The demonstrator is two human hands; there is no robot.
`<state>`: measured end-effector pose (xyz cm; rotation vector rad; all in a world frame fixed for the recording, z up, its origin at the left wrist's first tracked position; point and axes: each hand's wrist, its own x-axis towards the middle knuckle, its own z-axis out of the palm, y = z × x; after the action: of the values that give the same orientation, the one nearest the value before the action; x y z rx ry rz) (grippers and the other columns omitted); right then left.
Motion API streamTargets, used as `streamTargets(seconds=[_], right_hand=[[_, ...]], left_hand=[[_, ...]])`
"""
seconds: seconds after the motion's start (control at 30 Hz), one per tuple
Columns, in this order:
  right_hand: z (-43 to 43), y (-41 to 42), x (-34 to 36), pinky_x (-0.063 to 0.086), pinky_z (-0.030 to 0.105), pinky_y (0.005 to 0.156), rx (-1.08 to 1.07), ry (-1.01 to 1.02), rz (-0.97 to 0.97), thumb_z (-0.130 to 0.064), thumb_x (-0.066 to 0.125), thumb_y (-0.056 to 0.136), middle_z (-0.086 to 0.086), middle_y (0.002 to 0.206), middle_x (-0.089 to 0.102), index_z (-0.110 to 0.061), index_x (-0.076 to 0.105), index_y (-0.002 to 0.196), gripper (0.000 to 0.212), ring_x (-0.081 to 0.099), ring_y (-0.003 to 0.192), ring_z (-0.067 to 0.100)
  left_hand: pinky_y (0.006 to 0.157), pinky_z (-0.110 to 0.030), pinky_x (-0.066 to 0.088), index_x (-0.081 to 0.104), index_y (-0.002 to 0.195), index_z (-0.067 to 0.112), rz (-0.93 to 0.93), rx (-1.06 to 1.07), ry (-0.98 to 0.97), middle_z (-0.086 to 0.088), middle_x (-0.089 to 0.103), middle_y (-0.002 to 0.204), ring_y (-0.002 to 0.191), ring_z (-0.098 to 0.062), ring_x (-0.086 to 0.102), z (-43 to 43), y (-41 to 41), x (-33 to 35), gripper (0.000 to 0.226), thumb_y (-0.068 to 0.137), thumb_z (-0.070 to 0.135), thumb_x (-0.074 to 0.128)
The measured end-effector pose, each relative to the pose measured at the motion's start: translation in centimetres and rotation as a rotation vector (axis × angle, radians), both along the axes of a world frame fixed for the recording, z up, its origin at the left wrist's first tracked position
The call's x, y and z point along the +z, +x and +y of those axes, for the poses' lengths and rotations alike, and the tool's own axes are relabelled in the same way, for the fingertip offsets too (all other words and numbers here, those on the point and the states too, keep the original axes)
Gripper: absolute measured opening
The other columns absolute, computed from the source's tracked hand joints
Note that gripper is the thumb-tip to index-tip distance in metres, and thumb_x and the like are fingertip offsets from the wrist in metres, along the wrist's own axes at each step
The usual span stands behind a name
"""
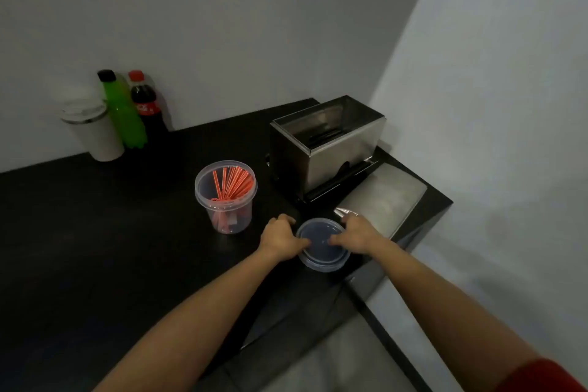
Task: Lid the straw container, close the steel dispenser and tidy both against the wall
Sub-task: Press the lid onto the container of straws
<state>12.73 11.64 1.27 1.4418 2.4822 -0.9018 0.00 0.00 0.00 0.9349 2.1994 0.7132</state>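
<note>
Straw container [226, 197] stands open on the dark worktop [95, 232], orange straws leaning inside, just left of its clear lid [322, 243], which lies flat near the worktop's edge. Lifting that lid level and pressing it evenly around the rim should seat it best. Left hand [280, 237] and right hand [353, 234] flank the lid, fingers [334, 240] curled on its edges, seemingly pinching it. Behind the lid, the steel dispenser [324, 143] gapes open.

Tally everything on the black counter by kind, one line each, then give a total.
Bottles: 2, green bottle and cola bottle
Tumbler: 1
Straw container: 1, open
Round lid: 1, both hands on it
Steel dispenser: 1, open
Flat steel lid: 1
Total: 7
</note>
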Motion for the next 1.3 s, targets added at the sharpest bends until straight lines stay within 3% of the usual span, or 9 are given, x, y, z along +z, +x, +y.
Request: streamTargets(seconds=[0.1, 0.2, 0.37, 0.53, 0.7, 0.83, 1.0, 1.13, 1.3], right_hand=[[-0.3, -0.2, 0.0, 0.042, 0.026, 0.061, -0.005, -0.037, 0.031, -0.034, 0.071, 0.077, 0.010, 0.091, 0.060, -0.004, 0.062, 0.097, 0.036, 0.058, 0.081, 0.023], [-0.6, -0.3, -0.4, 0.038, 0.026, 0.055, -0.082, -0.123, 0.101, -0.031, 0.071, 0.077, 0.010, 0.082, 0.053, -0.009, 0.055, 0.079, 0.027, 0.054, 0.074, 0.023], [-0.8, 0.3, -0.4, 0.036, 0.026, 0.048, -0.142, -0.265, 0.164, -0.023, 0.070, 0.080, 0.005, 0.061, 0.044, -0.011, 0.049, 0.068, 0.027, 0.042, 0.052, 0.017], [-0.8, 0.6, -0.4, 0.039, 0.023, 0.053, -0.162, -0.340, 0.251, -0.027, 0.064, 0.087, 0.010, 0.075, 0.056, -0.003, 0.064, 0.090, 0.025, 0.049, 0.059, 0.014], [-1.1, 0.7, 0.4, 0.037, 0.011, 0.038, -0.244, -0.378, 0.467, -0.020, 0.059, 0.091, 0.000, 0.061, 0.055, -0.014, 0.055, 0.068, 0.024, 0.050, 0.050, 0.007], [-1.4, 0.4, 1.6, 0.047, 0.022, 0.061, -0.243, -0.507, 0.632, -0.020, 0.056, 0.093, 0.005, 0.075, 0.063, -0.010, 0.055, 0.088, 0.011, 0.061, 0.061, 0.013], [-1.8, -0.4, 2.5, 0.044, 0.017, 0.052, -0.266, -0.441, 0.754, -0.027, 0.055, 0.094, 0.000, 0.072, 0.066, -0.012, 0.055, 0.094, 0.014, 0.059, 0.054, 0.007], [-2.1, -1.2, 3.3, 0.043, 0.024, 0.058, -0.253, -0.390, 0.765, -0.035, 0.055, 0.092, 0.001, 0.068, 0.065, -0.012, 0.059, 0.094, 0.024, 0.058, 0.057, 0.012], [-2.6, -2.3, 4.9, 0.044, 0.023, 0.052, -0.138, -0.395, 0.753, -0.039, 0.048, 0.094, -0.001, 0.063, 0.060, -0.017, 0.060, 0.094, 0.026, 0.056, 0.052, 0.011]], left_hand=[[0.084, -0.038, 0.056, 0.054, 0.120, 0.010, -0.068, 0.014, -0.007, -0.012, 0.064, 0.111, 0.095, -0.023, 0.066, 0.1, 0.2, 0.1, 0.051, 0.075, 0.023, 0.074], [0.082, -0.038, 0.057, 0.058, 0.114, 0.011, -0.164, 0.053, -0.012, -0.010, 0.066, 0.105, 0.090, -0.021, 0.068, 0.1, 0.2, 0.2, 0.039, 0.078, 0.019, 0.072], [0.083, -0.039, 0.057, 0.051, 0.123, 0.012, -0.219, 0.146, 0.020, -0.012, 0.062, 0.113, 0.093, -0.022, 0.065, -0.2, 0.1, -0.1, 0.049, 0.078, 0.016, 0.072], [0.081, -0.039, 0.057, 0.053, 0.121, 0.013, -0.276, 0.220, 0.069, -0.011, 0.062, 0.111, 0.090, -0.021, 0.065, -0.5, 0.1, -0.2, 0.046, 0.079, 0.014, 0.072], [0.077, -0.038, 0.058, 0.058, 0.103, 0.016, -0.333, 0.222, 0.137, -0.010, 0.064, 0.103, 0.088, -0.022, 0.067, -0.9, 0.0, 0.0, 0.023, 0.083, 0.015, 0.068], [0.080, -0.038, 0.057, 0.060, 0.101, 0.016, -0.361, 0.209, 0.244, -0.010, 0.066, 0.102, 0.092, -0.022, 0.066, -1.0, -0.2, 0.6, 0.018, 0.085, 0.019, 0.066], [0.063, -0.028, 0.056, 0.056, 0.106, 0.021, -0.219, 0.189, 0.304, 0.001, 0.062, 0.091, 0.082, -0.013, 0.064, -1.4, -0.2, 2.1, 0.021, 0.089, 0.032, 0.059], [0.047, -0.020, 0.052, 0.053, 0.102, 0.025, -0.124, 0.157, 0.332, 0.004, 0.061, 0.084, 0.072, -0.010, 0.064, -2.0, -0.7, 4.3, 0.015, 0.090, 0.034, 0.057], [0.041, -0.012, 0.045, 0.056, 0.099, 0.023, 0.048, 0.202, 0.391, 0.003, 0.064, 0.075, 0.056, -0.006, 0.064, -2.6, -1.8, 7.5, 0.012, 0.090, 0.031, 0.058]])
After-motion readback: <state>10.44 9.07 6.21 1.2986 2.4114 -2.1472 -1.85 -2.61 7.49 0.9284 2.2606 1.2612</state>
